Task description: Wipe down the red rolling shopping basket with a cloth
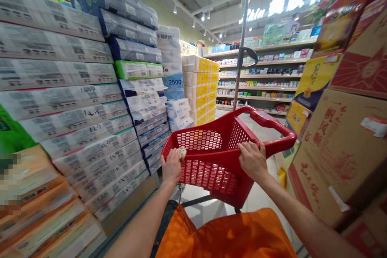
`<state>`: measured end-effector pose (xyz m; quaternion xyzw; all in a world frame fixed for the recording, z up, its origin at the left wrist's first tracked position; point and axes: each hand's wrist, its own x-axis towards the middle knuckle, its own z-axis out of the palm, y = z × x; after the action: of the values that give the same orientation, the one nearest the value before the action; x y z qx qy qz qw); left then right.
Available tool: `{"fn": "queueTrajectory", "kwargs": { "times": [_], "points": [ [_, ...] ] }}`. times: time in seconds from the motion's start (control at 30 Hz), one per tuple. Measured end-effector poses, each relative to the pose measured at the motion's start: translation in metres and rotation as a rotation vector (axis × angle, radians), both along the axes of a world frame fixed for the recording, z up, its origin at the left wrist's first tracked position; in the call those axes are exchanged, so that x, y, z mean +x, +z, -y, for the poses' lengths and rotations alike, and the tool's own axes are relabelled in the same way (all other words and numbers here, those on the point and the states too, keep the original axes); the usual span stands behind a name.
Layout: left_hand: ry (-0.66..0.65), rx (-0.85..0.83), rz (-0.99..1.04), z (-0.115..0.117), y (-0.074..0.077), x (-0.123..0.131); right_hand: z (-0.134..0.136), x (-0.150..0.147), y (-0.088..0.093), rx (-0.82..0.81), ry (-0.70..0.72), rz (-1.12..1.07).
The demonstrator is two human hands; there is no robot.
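In front of me stands a red plastic shopping cart (208, 155) with a perforated basket, turned so its handle points to the right. My left hand (171, 166) is closed at the basket's left end, pressing a small crumpled pale cloth (182, 153) against the rim; much of the cloth is hidden by the fingers. My right hand (253, 160) grips the near rim below the handle (279, 131), thumb outside and fingers over the edge. A metal pole (242, 28) with a dark grey holder (247, 57) rises behind the handle.
Tall stacks of wrapped tissue packs (75, 100) line the left side, with orange packs (57, 209) lower down. Cardboard cartons (341, 145) are piled close on the right. Shelves of small products (260, 76) run across the back. Orange fabric (229, 234) covers my lap area.
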<state>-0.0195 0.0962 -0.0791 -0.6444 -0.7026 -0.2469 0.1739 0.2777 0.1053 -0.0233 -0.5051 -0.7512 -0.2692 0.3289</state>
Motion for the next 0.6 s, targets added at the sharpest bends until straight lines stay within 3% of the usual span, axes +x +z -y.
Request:
{"fn": "queueTrajectory", "kwargs": {
  "times": [0.13,0.2,0.3,0.4,0.47,0.53,0.6],
  "points": [
    [-0.248,-0.012,-0.019,-0.002,0.010,0.061,0.001,-0.002,0.001,-0.010,0.003,0.009],
    [-0.294,0.001,-0.018,-0.002,0.012,0.077,0.003,-0.001,0.002,-0.022,0.012,0.021],
    [-0.236,0.004,-0.022,0.002,0.006,0.051,0.005,-0.001,0.003,-0.030,0.010,0.025],
    [-0.012,0.015,0.022,0.006,-0.003,0.001,0.006,-0.002,0.003,-0.030,0.005,0.018],
    [0.102,0.022,0.056,0.007,-0.006,-0.014,0.006,-0.004,0.002,-0.022,0.001,0.010],
    [0.073,0.016,0.043,0.007,-0.004,-0.001,0.006,-0.005,0.002,-0.014,-0.005,0.008],
    [-0.069,0.006,-0.001,0.005,0.000,0.029,0.006,-0.005,0.002,-0.007,-0.012,0.017]
  ]
}}
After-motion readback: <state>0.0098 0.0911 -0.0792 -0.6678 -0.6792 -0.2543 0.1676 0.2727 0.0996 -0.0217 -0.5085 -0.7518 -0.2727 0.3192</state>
